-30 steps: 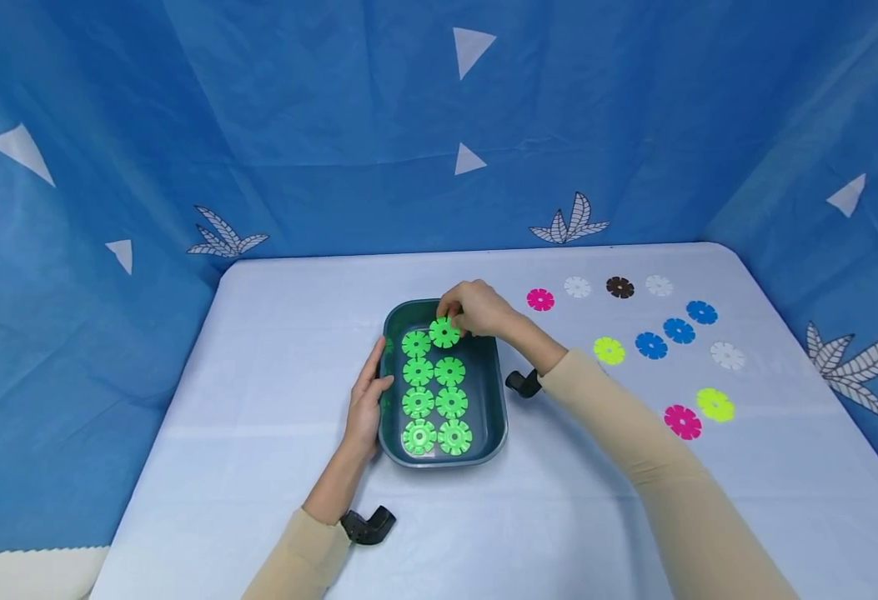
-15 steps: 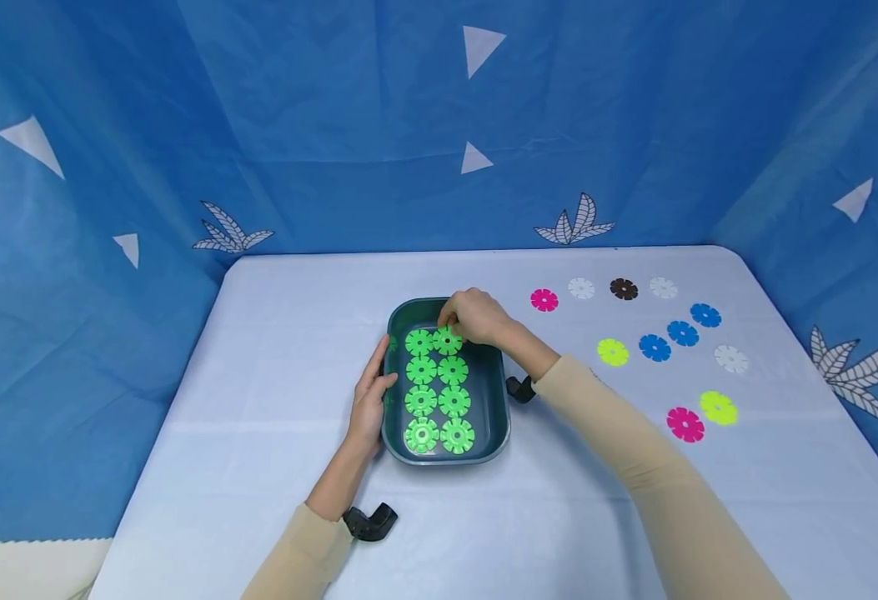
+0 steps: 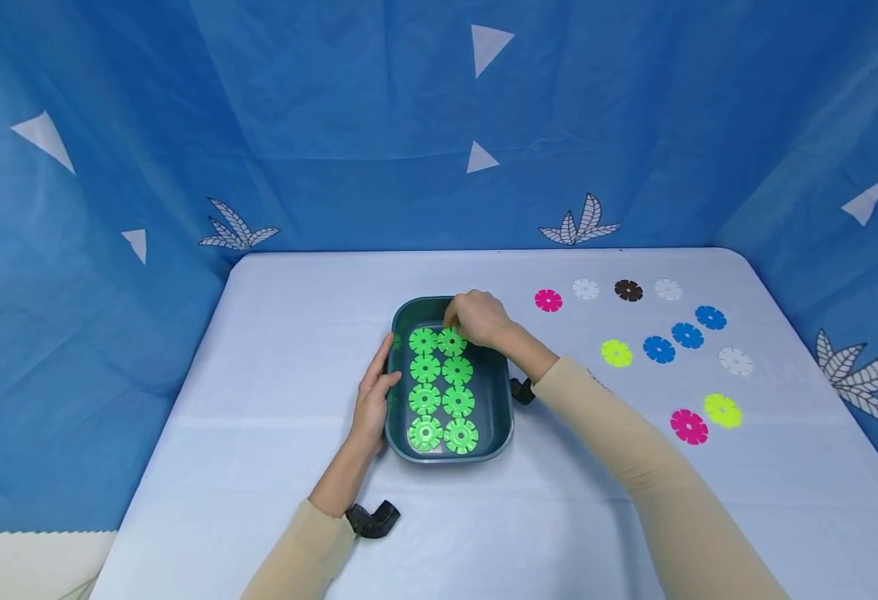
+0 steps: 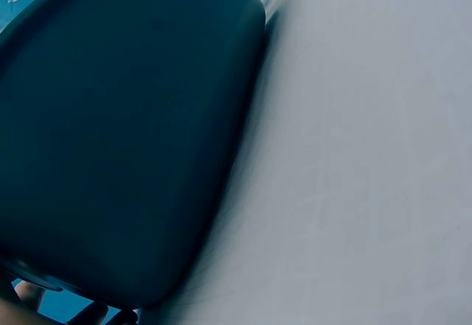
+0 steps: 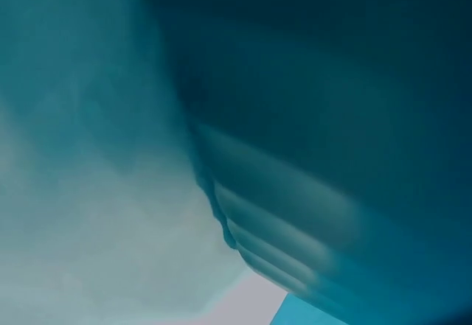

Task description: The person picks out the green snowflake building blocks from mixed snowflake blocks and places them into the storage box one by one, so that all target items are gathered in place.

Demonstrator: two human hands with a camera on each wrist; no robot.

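A dark green rectangular bin stands on the white table, with several bright green notched plastic discs in two columns inside. My left hand grips its left wall, the thumb at the rim and the fingers along the outside. In the left wrist view, the bin's outer surface fills much of the picture, with fingers at the lower left edge. My right hand reaches over the far right corner, its curled fingertips pinching the far green disc of the right column. The right wrist view is dark and blurred.
To the right lie loose notched discs: pink, white, brown, blue and yellow ones. Another pink disc and yellow disc lie nearer. A blue curtain borders the table.
My right hand has lowered the green disc from above the bin into place at the far end of the right column. My left hand keeps its grip. The head view has shifted slightly.
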